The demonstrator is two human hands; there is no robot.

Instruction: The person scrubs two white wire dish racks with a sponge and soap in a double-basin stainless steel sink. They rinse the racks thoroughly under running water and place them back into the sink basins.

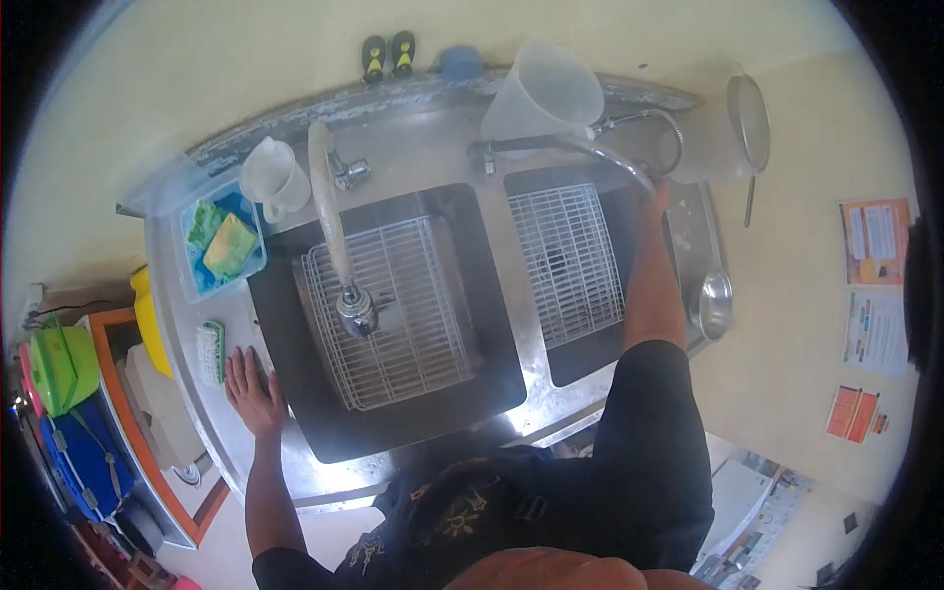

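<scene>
My left hand (253,394) rests with fingers apart on the steel counter, just below a green scrub brush with white bristles (211,352) and left of the large sink basin (413,435). My right arm reaches over the smaller right basin (568,365); my right hand (658,198) is at the far right, by the curved metal spout (619,158) and a flexible metal hose. The spout hides part of it, so its hold is unclear. A wire rack (391,317) lies in the large basin beneath a faucet (358,310), and another wire rack (568,265) lies in the smaller basin.
A plastic tub (262,269) with sponges (231,245) and a translucent jug (274,177) stand at the back left. Behind the basins are a tall translucent container (549,92) and a blue object (461,63). A strainer (751,122) and a metal bowl (714,302) are at the right.
</scene>
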